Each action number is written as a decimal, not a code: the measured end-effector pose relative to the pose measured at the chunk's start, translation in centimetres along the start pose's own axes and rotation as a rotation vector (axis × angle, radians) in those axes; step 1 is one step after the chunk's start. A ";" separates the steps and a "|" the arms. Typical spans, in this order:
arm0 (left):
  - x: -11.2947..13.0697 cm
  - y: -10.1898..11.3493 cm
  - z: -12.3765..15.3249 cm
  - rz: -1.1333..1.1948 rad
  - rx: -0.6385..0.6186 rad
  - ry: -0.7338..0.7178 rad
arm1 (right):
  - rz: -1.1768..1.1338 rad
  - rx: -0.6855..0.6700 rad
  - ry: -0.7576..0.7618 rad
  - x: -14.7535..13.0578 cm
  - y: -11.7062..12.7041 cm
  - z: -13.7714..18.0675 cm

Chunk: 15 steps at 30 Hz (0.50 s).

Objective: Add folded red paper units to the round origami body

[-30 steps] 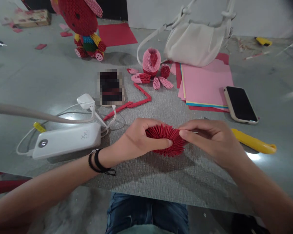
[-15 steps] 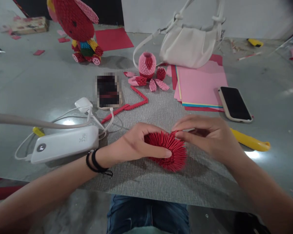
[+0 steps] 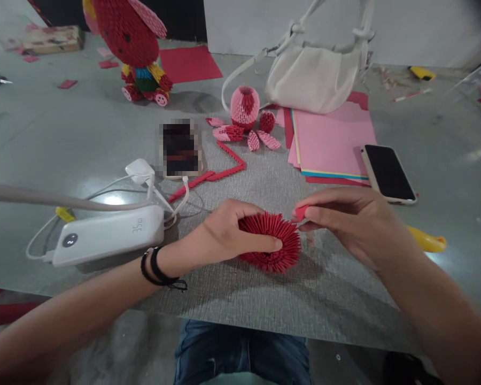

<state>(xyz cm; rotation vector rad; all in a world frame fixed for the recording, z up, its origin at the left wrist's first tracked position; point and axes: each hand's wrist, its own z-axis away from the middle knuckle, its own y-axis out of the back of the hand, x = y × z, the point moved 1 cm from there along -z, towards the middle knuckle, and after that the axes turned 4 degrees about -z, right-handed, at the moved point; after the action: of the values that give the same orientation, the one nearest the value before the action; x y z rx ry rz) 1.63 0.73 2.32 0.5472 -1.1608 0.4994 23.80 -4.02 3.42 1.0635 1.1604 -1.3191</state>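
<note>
My left hand point(image 3: 228, 230) grips a round red piece of folded paper point(image 3: 282, 262), made of many pointed units fanned out in a ring. The thumb lies across its top near the centre; the other fingers are hidden behind it. Just right of the ring, my right hand point(image 3: 344, 219) pinches a small folded red paper piece point(image 3: 302, 213) between thumb and fingertips, apart from the ring. Beyond the hands, a chain of red folded units point(image 3: 230, 172) lies on the grey mat point(image 3: 240, 299).
At the left are a white power bank point(image 3: 112, 235) with cables and a phone point(image 3: 180, 149). Farther back stand a paper doll point(image 3: 140, 59), a pink-red paper body point(image 3: 244, 107) with loose parts, and a white handbag point(image 3: 312, 75). Paper sheets point(image 3: 332, 139), another phone point(image 3: 390, 174) and a yellow tool point(image 3: 428, 240) lie right.
My right hand has moved right, away from the ring, and the small red paper piece now shows in its pinch. My left hand keeps holding the ring, which is tilted slightly differently.
</note>
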 end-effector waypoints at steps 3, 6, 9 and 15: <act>0.0 0.0 0.0 -0.030 0.011 -0.011 | -0.084 -0.038 -0.109 0.7 -0.6 -0.1; 0.2 0.0 0.1 -0.055 0.005 -0.038 | -0.134 -0.063 -0.199 1.1 -0.9 -0.2; 0.3 0.1 0.1 -0.088 0.004 -0.069 | -0.168 -0.080 -0.247 1.3 -0.9 -0.2; 0.1 0.0 0.1 -0.109 0.018 -0.055 | -0.168 -0.063 -0.296 2.0 -0.7 -0.4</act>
<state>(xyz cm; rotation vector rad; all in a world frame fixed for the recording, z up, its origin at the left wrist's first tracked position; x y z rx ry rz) 1.65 0.70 2.47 0.6400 -1.1730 0.4032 22.97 -3.89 1.47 0.7079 1.0755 -1.5037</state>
